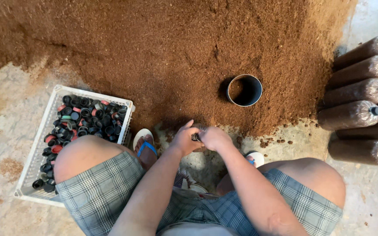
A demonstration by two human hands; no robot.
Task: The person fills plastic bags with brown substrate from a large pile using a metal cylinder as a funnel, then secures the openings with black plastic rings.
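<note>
Grip: your left hand (184, 139) and right hand (214, 137) close together on a small dark ring-shaped cap (195, 137), low between your knees.
Packages: brown cylindrical plastic-wrapped bags (358, 92) stacked right.
Hidden: cap mostly covered.

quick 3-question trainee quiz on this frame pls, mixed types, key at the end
1. True or false: the white crate of plastic rings sits on the person's left.
2. Where is the dark open tube standing? A) in the crate B) upright in the brown sawdust pile C) on the filled bags
3. What do the left hand and right hand grip between them?

Key: 1 true. 2 B. 3 a small dark ring-like piece, too hidden to identify further.
</note>
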